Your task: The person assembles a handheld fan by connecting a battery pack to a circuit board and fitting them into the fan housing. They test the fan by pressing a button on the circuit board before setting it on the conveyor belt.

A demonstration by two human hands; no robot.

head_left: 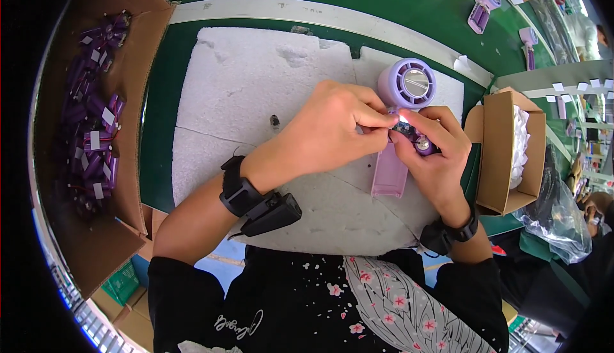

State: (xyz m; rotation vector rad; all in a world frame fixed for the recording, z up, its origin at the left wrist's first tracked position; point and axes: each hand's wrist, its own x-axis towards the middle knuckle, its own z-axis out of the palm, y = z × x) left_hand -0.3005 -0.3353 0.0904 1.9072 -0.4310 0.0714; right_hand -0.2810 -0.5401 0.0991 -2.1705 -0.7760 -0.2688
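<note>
A lilac handheld fan point(387, 88) with a round silver centre lies on white foam at the right. Its long pink-lilac handle shell point(389, 175) is open and points toward me. Just below the fan head, my left hand point(329, 126) is closed, thumb and fingertips pinched at a small dark circuit board point(402, 128). What lies inside that pinch is hidden. My right hand point(440, 151) curls round the board's other side, gripping it together with a purple battery point(423, 144) whose shiny end shows. A bright spot glows beside the fingertips.
A carton point(148, 78) at the left holds several purple batteries point(96, 140) with wires. To the right stands a smaller carton point(495, 154) with white pieces. Further fans point(481, 11) lie on the green surface beyond the rail. A person sits at far right.
</note>
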